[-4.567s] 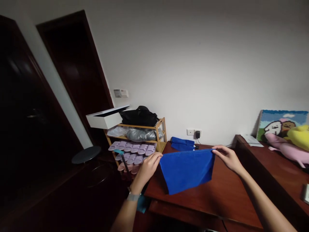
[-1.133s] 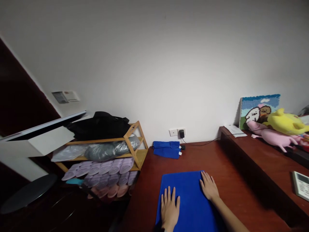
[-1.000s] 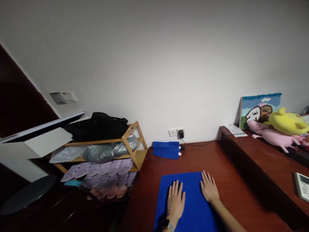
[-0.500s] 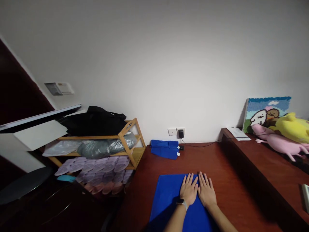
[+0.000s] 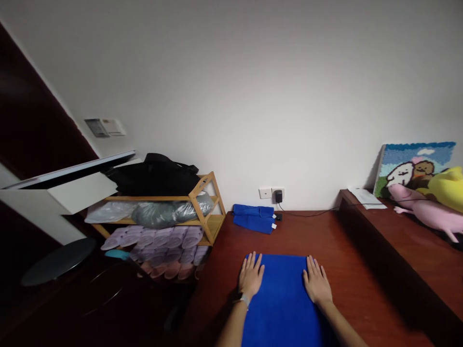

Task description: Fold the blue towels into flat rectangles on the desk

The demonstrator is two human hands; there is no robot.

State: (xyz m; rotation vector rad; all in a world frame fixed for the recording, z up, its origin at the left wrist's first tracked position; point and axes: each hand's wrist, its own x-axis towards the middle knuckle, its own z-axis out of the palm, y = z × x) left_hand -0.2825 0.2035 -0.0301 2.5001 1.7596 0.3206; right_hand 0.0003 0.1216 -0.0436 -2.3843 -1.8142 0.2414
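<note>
A blue cloth (image 5: 284, 299) lies spread flat on the reddish-brown table (image 5: 213, 294), its near end running out of the bottom of the view. On its far left corner rests my left hand (image 5: 251, 277), palm down with fingers stretched out; a watch is on that wrist. My right hand (image 5: 317, 282) lies flat at the far right corner, fingers extended, partly over the cloth's edge. Neither hand grips anything. Farther back, near the wall, are folded blue cloths (image 5: 253, 219) with white tags.
A black plug adapter (image 5: 278, 196) sits in the wall socket, its cable trailing right. On the raised surface at right are papers (image 5: 367, 197), a pink plush toy (image 5: 419, 207) and a dog picture (image 5: 415, 166). At left stands a wooden rack (image 5: 213, 226) with slippers and a black bag (image 5: 155, 178).
My left hand has slid left across the cloth, from beside my right hand to the far left corner. My right hand stays near the right edge. The view has shifted slightly left.
</note>
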